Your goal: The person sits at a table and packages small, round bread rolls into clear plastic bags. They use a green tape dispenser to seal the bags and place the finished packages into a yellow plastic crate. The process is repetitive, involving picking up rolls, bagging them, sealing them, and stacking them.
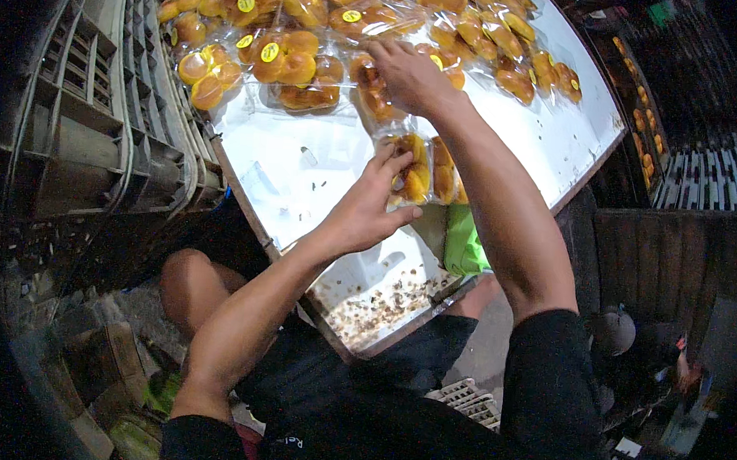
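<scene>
My left hand [371,203] is at the near part of the white table, its fingers and thumb closed around the left side of a clear bag of golden bread rolls [416,172]. Farther up, my right hand [408,75] reaches over another clear bag of rolls [371,93] and grips its upper right side; some of its fingertips are hidden. Right of the left hand's bag stands one more bread bag [444,177], partly covered by my right forearm. Many bagged rolls [288,55], several with round yellow stickers, lie across the far side.
The white table [284,171] has dark crumbs [385,306] at its near corner. A bright green package [464,243] lies beside my right forearm. Stacked plastic crates [91,124] stand close on the left. Trays of rolls [641,119] are at the far right, and a person [641,353] is lower right.
</scene>
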Tool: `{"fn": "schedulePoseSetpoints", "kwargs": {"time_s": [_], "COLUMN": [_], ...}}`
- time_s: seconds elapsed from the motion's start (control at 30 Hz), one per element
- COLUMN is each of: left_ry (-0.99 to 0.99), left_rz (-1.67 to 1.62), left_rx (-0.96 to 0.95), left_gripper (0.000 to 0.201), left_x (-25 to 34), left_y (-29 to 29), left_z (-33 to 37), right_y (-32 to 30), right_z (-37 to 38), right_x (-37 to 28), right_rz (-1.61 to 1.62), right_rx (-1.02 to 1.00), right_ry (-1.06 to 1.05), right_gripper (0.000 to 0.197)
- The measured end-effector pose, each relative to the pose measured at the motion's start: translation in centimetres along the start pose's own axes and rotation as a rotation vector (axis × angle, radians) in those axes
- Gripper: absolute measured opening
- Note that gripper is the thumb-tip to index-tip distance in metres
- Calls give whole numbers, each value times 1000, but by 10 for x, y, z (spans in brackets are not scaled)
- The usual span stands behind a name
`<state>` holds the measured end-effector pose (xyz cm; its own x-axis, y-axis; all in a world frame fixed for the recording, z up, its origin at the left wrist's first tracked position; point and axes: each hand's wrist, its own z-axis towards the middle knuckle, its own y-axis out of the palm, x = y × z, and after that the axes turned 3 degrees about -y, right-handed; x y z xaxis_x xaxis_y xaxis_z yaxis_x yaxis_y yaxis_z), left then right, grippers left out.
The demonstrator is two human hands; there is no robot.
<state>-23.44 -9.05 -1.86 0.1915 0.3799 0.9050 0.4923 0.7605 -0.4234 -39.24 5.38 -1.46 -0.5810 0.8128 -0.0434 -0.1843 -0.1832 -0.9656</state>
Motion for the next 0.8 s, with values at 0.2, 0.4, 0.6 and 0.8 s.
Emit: {"fn": "schedulePoseSetpoints", "kwargs": {"time_s": [0.2, 0.4, 0.6, 0.8], "left_ry": [-248, -195, -183, 83], "left_rz": [-415, -589, -1056, -309], "left_rx": [81, 418, 654, 685], "left_gripper": [55, 54, 46, 51], "left_x": [-4, -3, 22, 39], "left_y": [-33, -35, -55, -36], "left_z": [-11, -7, -23, -63], "right_y": [-16, -93, -86, -103], "right_z": [43, -25, -108, -148], "right_x": [38, 55, -143, -163], "right_rz": [-249, 535, 1001, 1264], "right_rx": [-313, 429, 587, 676], "right_ry": [179, 510, 807, 683], "right_gripper": [60, 75, 44, 10]}}
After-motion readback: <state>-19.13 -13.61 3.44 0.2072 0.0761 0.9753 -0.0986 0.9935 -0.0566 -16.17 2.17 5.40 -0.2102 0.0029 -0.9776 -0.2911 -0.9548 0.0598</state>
